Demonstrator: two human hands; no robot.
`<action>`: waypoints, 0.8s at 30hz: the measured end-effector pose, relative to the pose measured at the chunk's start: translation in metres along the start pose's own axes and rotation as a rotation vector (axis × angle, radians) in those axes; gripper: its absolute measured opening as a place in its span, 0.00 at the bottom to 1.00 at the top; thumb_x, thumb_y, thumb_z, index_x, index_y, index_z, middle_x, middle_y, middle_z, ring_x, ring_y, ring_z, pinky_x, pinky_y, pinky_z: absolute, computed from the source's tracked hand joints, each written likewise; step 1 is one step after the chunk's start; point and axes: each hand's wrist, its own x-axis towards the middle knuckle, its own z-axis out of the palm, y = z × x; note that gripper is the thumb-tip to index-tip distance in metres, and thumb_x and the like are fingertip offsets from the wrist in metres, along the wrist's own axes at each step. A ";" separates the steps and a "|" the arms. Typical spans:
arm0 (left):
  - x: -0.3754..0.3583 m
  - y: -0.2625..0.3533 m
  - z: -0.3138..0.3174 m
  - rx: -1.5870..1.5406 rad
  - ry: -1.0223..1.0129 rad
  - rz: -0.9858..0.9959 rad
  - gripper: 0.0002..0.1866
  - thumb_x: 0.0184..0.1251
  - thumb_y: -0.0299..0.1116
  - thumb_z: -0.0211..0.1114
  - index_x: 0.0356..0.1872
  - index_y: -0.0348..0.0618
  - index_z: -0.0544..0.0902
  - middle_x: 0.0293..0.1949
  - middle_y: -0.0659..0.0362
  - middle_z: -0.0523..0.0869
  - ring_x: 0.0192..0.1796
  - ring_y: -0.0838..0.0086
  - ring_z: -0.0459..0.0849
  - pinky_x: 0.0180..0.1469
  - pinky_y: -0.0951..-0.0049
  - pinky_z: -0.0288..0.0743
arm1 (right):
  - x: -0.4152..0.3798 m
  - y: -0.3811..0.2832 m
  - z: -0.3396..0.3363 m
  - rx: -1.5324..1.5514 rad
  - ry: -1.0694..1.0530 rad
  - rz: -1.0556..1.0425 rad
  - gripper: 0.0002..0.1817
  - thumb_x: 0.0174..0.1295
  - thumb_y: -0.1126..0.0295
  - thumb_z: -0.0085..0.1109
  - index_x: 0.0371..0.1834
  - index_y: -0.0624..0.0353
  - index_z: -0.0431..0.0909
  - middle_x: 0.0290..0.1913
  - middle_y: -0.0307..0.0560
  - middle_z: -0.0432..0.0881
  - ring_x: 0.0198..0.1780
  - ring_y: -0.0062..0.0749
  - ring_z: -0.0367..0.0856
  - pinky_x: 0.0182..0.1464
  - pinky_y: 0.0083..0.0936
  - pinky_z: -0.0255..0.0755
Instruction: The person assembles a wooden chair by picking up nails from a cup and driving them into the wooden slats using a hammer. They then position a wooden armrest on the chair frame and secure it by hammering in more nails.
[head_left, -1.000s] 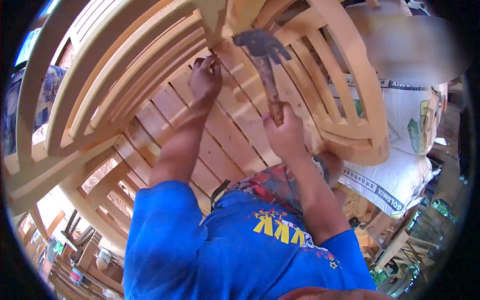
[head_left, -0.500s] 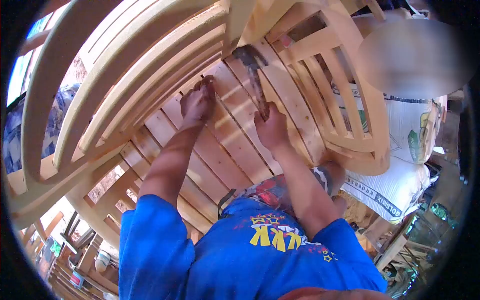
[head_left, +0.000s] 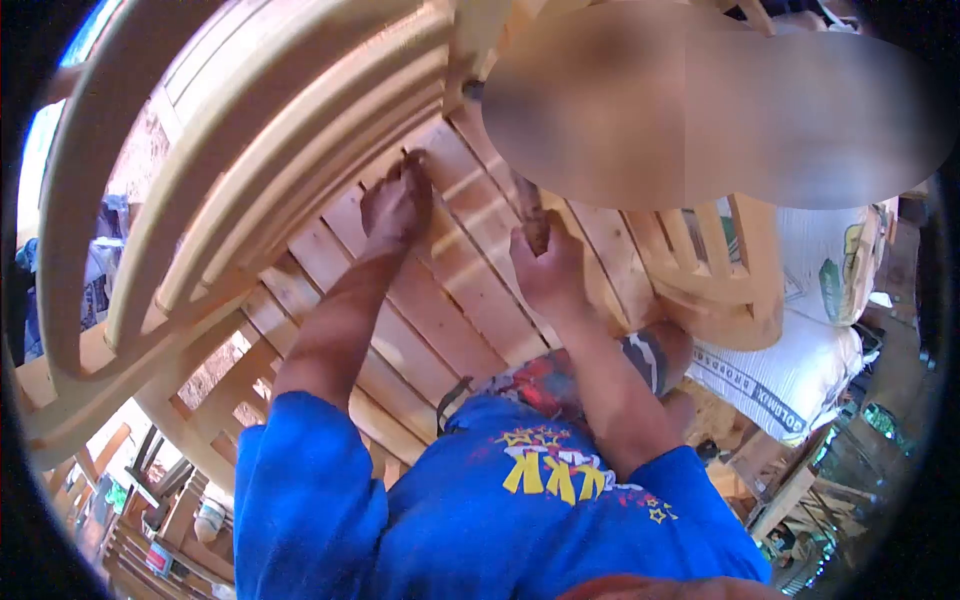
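Note:
My left hand is closed, its fingertips pressed down on the slatted wooden seat close to the foot of the curved backrest. Whatever it pinches is too small or hidden to make out. To its right, my right hand is wrapped around the worn handle of a hammer, held over the seat boards. A blurred patch covers most of the hammer's head, leaving only a dark bit at its left edge.
A slatted wooden armrest stands on the right, with white printed sacks stacked beyond it. Another wooden side frame is at the left. More wooden furniture sits at the lower left.
My right hand has shifted slightly downward with the hammer. The hammer's head, plain before, is now mostly behind a blurred patch. My left hand stays almost in place.

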 end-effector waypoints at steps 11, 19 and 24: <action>0.014 0.005 -0.009 -0.033 0.024 -0.018 0.17 0.83 0.44 0.50 0.65 0.59 0.76 0.52 0.46 0.89 0.49 0.45 0.89 0.51 0.44 0.81 | 0.024 0.033 0.014 -0.108 -0.063 0.052 0.10 0.69 0.70 0.60 0.44 0.65 0.75 0.31 0.63 0.85 0.36 0.65 0.86 0.40 0.53 0.77; 0.004 0.008 -0.006 -0.019 -0.039 -0.074 0.17 0.84 0.46 0.48 0.65 0.59 0.76 0.55 0.49 0.89 0.53 0.47 0.89 0.56 0.44 0.80 | 0.004 0.037 0.005 -0.017 -0.010 -0.251 0.12 0.65 0.74 0.61 0.50 0.64 0.76 0.34 0.59 0.84 0.30 0.63 0.81 0.38 0.50 0.79; 0.011 0.012 -0.018 -0.071 -0.027 -0.081 0.18 0.84 0.45 0.49 0.66 0.60 0.77 0.54 0.46 0.89 0.54 0.44 0.88 0.55 0.42 0.80 | 0.026 0.055 0.021 -0.097 0.000 -0.011 0.12 0.68 0.66 0.64 0.41 0.65 0.77 0.21 0.51 0.72 0.23 0.35 0.72 0.28 0.34 0.67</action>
